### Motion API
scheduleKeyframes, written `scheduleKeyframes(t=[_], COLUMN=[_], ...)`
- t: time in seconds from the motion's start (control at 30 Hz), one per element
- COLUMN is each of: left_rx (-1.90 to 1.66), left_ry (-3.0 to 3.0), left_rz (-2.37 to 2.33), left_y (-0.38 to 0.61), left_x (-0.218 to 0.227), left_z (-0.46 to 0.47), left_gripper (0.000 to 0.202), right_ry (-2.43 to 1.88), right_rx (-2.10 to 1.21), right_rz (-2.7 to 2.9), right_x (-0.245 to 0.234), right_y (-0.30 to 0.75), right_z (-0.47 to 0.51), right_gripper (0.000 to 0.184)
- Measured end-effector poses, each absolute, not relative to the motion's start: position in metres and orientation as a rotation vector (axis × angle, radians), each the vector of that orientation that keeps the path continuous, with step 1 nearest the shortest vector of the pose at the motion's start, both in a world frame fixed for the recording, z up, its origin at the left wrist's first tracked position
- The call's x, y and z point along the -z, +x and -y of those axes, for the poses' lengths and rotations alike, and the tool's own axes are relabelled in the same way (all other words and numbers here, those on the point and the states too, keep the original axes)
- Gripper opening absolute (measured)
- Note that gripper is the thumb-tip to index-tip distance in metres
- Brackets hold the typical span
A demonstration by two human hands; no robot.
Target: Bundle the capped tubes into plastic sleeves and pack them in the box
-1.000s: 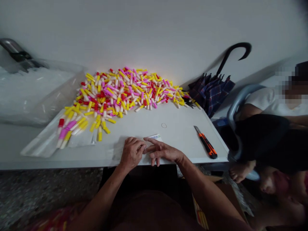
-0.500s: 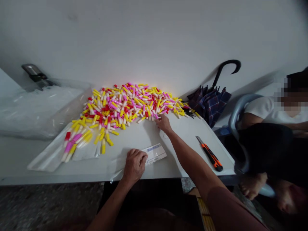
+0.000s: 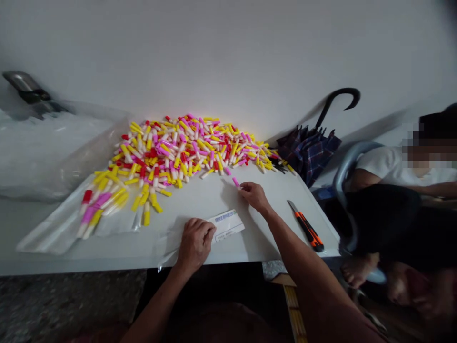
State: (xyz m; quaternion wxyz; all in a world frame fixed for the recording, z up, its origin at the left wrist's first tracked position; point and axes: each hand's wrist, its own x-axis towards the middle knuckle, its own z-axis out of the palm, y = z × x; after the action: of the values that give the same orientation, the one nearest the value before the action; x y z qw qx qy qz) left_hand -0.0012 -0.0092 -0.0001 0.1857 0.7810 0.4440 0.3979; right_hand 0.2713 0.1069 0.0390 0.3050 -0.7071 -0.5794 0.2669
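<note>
My left hand (image 3: 195, 245) lies palm down on a clear plastic bag (image 3: 167, 250), beside a printed paper label (image 3: 226, 225) inside it. My right hand (image 3: 254, 196) is out on the white table (image 3: 200, 200), its fingertips at the end of a pink-capped tube (image 3: 235, 181). Whether those fingers grip the tube is unclear. A second pink tube (image 3: 227, 170) lies a little farther on. Beyond both hands spreads a large heap of white tubes (image 3: 171, 147) with yellow, pink and red caps.
Tubes also lie on a plastic sheet (image 3: 53, 238) at the table's left. A large clear bag (image 3: 53, 157) lies beyond it. An orange box cutter (image 3: 309, 231) and a folded plaid umbrella (image 3: 309, 152) are on the right. A seated person (image 3: 389, 171) and another person's bare foot (image 3: 359, 269) are beyond the table's right edge.
My right hand has drawn back from the edge of the heap toward me, and a pink-capped tube now lies at its fingertips. My left hand has stayed on the bag.
</note>
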Motion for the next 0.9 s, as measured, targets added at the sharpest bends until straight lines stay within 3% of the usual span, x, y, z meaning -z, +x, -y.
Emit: scheduleKeyframes(t=[0.13, 0.33, 0.5, 0.7, 0.9], left_rx=[-1.127, -1.14, -1.134, -1.17, -1.148], left_ry=[2.2, 2.19, 2.224, 2.228, 2.217], left_rz=[-1.26, -1.261, -1.254, -1.26, -1.24], left_y=[-0.002, -0.002, -0.001, -0.001, -0.001], left_x=[-0.001, -0.003, -0.003, -0.003, -0.004], left_z=[0.008, 0.009, 0.01, 0.01, 0.01], left_gripper=[0.016, 0.019, 0.017, 0.018, 0.018], right_ry=[-1.8, -1.707, -1.589, -1.534, -1.612], right_rx=[-0.868, -0.948, -0.944, -1.001, -1.001], right_rz=[1.598, 1.93, 2.065, 1.843, 1.623], right_x=[-0.058, -0.083, -0.072, -0.048, -0.039], right_y=[0.297, 0.299, 0.26, 0.222, 0.232], right_z=[-0.043, -0.001, -0.007, -0.003, 0.003], right_gripper=[0.032, 0.018, 0.013, 0.002, 0.011])
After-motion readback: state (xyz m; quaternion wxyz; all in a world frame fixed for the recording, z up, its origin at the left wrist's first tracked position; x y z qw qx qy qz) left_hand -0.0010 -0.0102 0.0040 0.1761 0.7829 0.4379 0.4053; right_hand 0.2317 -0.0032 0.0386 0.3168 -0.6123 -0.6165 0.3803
